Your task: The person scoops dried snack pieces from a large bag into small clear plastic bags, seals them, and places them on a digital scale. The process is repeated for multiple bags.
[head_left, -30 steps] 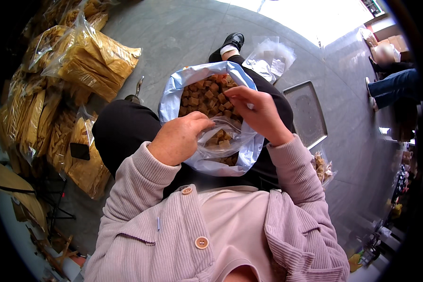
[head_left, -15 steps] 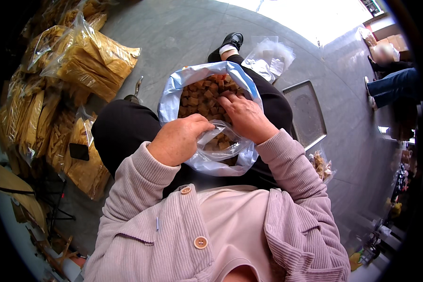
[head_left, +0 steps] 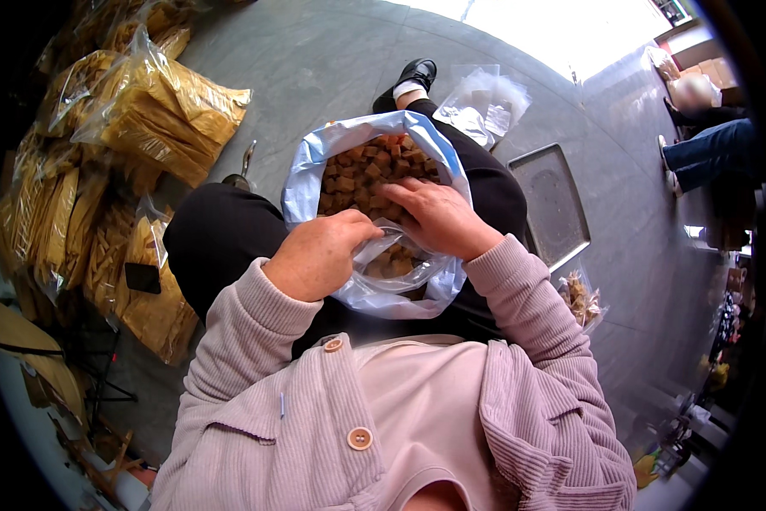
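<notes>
Between my legs stands a large white-and-blue bag (head_left: 300,189) with its rim folded outward, filled with small brown cubes (head_left: 353,176). A small clear plastic bag (head_left: 413,277) lies in its near part, with some cubes inside. My left hand (head_left: 319,253) is closed, pinching the edge of the clear bag between thumb and fingers. My right hand (head_left: 444,221) reaches over the cubes beside the clear bag's mouth. Its fingers stretch out to the left across the cubes; the thumb and palm side are hidden.
Clear bags of yellow-brown strips (head_left: 174,115) are piled at the left, with a dark phone (head_left: 143,278) on one. At the right are a metal tray (head_left: 553,204), flat clear bags (head_left: 485,102) and a small filled bag (head_left: 580,298). Another person's legs (head_left: 706,157) show far right.
My right hand's fingers have come slightly nearer and left, toward the clear bag's mouth, and lie flatter over the cubes. My left hand keeps its pinch on the clear bag.
</notes>
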Available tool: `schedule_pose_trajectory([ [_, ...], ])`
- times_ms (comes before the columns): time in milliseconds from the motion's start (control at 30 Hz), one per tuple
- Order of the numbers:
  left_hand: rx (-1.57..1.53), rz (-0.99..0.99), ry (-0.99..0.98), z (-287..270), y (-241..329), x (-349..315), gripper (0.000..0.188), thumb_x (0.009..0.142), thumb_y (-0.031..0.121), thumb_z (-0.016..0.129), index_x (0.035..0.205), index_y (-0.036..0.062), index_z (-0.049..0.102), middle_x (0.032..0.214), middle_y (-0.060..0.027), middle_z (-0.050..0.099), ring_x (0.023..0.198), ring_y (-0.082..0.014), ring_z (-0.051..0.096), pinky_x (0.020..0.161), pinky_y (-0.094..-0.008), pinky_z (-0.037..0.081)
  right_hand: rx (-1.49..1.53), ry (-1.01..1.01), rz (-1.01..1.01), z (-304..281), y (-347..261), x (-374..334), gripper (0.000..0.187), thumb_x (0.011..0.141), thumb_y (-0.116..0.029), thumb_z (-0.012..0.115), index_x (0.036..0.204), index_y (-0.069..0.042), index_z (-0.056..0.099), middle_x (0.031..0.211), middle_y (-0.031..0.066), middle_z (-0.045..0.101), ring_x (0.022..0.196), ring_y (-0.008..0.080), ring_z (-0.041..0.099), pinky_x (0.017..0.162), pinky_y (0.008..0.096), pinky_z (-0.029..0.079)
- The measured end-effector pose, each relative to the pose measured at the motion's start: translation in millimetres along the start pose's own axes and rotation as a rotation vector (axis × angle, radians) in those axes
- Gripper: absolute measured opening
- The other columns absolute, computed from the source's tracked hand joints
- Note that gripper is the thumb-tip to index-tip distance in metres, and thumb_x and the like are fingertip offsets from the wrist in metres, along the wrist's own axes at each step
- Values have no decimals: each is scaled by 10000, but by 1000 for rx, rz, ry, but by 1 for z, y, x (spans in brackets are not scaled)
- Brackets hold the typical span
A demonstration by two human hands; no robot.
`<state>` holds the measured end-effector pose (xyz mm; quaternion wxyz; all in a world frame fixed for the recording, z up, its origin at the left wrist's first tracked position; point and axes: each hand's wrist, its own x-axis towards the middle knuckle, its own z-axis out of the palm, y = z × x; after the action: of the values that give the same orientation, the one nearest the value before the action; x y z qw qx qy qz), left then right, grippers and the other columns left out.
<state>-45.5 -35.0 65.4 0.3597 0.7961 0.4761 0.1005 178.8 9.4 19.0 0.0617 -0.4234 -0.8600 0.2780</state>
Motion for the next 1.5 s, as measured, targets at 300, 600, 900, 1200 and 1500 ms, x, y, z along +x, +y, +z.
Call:
schedule_pose_trajectory([
  [300, -14, 22, 14, 0, -1, 0, 254, 876, -26, 625, 1092, 55, 730, 1124, -102, 695, 979, -320, 685, 865, -374, 555, 224, 152, 63, 1, -1, 6, 278, 869, -67, 647, 1143, -114, 642, 1106, 169, 615, 1042, 382, 628, 923, 449, 514],
  [600, -31, 14, 57, -1, -1, 1, 302, 869, -26, 584, 1131, 48, 714, 1123, -110, 679, 979, -332, 685, 876, -383, 552, 1029, 167, -82, -40, -13, -14, 242, 918, 60, 662, 1144, -25, 662, 1076, 42, 659, 928, 73, 621, 799, 230, 530],
  [900, 2, -9, -1, -3, 7, 0, 293, 849, -50, 603, 1095, 59, 720, 1116, -111, 687, 963, -331, 679, 847, -378, 552, 836, 159, -9, -30, -11, 12, 165, 928, -31, 686, 1090, -6, 697, 1038, 71, 699, 927, 111, 673, 821, 240, 547],
  [1200, -10, 55, -28, 0, -1, -3, 298, 824, -45, 597, 1072, 56, 728, 1102, -99, 700, 974, -332, 676, 851, -377, 549, -79, 15, -314, 13, -9, 49, 372, 877, -200, 662, 1231, -84, 664, 1332, 109, 597, 1212, 318, 564, 1013, 426, 479],
  [1500, 15, 78, 1, 0, -1, -2, 303, 824, -68, 593, 1070, 46, 728, 1103, -100, 707, 968, -320, 686, 846, -366, 555, -129, 40, -157, 5, 1, 14, 235, 845, -114, 658, 1065, -44, 699, 1100, 119, 622, 1024, 302, 626, 875, 393, 535],
])
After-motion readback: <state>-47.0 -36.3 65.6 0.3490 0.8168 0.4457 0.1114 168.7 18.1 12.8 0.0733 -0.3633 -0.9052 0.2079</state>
